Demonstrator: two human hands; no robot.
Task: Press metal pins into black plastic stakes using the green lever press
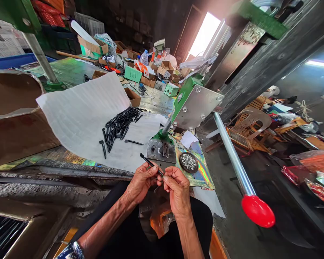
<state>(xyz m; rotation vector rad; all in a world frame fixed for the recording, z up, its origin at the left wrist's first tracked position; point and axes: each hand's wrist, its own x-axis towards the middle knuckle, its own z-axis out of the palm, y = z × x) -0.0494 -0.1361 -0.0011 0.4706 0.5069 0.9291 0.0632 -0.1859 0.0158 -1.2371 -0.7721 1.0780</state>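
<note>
My left hand [140, 182] is closed around a thin black plastic piece [148, 162] that sticks up and to the left. My right hand [177, 187] pinches at the piece's lower end, fingertips meeting the left hand's; what it pinches is too small to name. Both hands hover just in front of the small green hand press [189, 108] and its grey base block [162, 151]. A round black dish of small metal pins [188, 162] sits right of the base. A pile of the same black pieces [120, 126] lies on a white foam sheet [83, 115].
The press's long steel lever with a red knob [257, 210] reaches toward the lower right. A brown cardboard box [13, 115] stands at left. Small cartons, bottles and tools crowd the far end of the bench [151, 72]. Chairs and bags fill the floor at right.
</note>
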